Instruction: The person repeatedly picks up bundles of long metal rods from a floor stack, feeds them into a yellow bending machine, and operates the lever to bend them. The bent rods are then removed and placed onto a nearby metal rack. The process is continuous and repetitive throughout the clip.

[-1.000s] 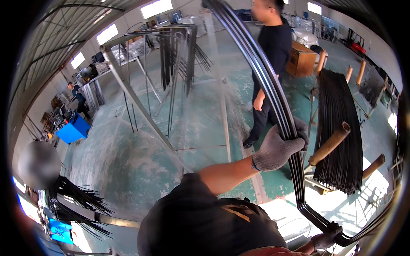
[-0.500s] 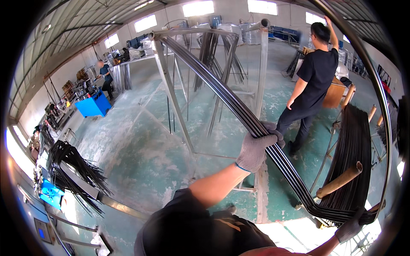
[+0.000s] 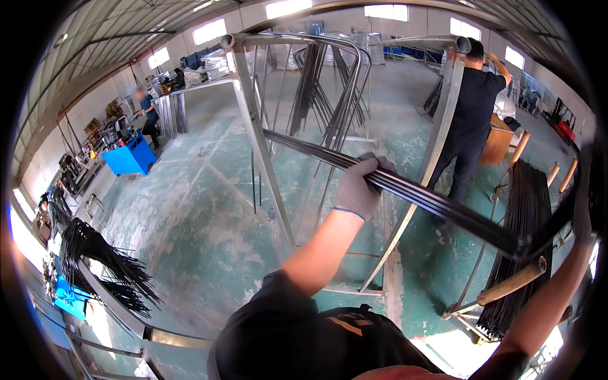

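My left hand (image 3: 364, 186), in a grey knit glove, is closed around the middle of a bundle of black bent metal tubes (image 3: 437, 197). The bundle slants from the steel rack (image 3: 443, 120) down to a bend at the right, then rises toward the right rim. At that rim my gloved right hand (image 3: 582, 196) is raised against the bundle's other leg; blur and shadow hide its fingers. More bent tubes (image 3: 354, 54) hang over the rack's far part. The bundle passes in front of the rack's right leg.
A person in dark clothes (image 3: 468, 120) stands behind the rack at the right. Near my right arm, many dark rods (image 3: 522, 209) hang on a stand with a padded post (image 3: 513, 282) jutting out. Black rods (image 3: 107, 266) droop at the left. Another person (image 3: 147, 117) works by a blue cabinet (image 3: 128, 154).
My right hand has risen from low right to the right rim, lifting the bundle's bent end. My left hand has moved slightly up and left. The view has shifted relative to the rack.
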A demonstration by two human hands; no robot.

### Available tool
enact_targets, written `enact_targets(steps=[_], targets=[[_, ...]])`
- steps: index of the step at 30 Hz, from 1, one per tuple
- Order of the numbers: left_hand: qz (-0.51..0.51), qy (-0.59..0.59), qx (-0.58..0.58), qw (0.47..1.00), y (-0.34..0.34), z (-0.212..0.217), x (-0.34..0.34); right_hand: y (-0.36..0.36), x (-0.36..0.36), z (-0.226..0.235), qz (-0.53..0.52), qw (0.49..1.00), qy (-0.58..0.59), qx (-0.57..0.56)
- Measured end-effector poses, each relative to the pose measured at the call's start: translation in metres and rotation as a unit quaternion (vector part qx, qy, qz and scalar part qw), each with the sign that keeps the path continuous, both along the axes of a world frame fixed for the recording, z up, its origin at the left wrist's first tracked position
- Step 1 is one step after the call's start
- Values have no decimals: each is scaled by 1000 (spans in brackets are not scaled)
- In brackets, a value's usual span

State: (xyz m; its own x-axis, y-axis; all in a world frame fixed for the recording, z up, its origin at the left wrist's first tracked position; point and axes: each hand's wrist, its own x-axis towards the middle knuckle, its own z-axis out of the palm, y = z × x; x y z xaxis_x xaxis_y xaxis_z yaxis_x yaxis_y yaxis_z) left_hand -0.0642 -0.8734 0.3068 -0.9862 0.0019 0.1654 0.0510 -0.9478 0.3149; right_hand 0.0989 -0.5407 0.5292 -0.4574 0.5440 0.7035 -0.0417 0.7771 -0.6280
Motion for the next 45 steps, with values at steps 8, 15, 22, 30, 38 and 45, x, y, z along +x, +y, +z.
enact_targets(steps=[8,15,22,30,38,45], targets=[[38,54,-9,998,-95,-24,-121,-188,-121,89,206,935,84,276],[82,-158,74,981,-236,-88,-157,-259,-199,26,345,833,-45,431],[147,-202,-85,964,-108,-157,-85,-160,-166,-151,362,816,113,437],[-52,-454,-163,874,-34,-354,-6,107,-30,-416,166,938,-304,23],[-337,-97,-624,698,316,-289,63,343,117,-553,-137,882,-391,-223],[-222,146,-593,760,578,-103,38,458,146,-530,-225,854,-391,-259]])
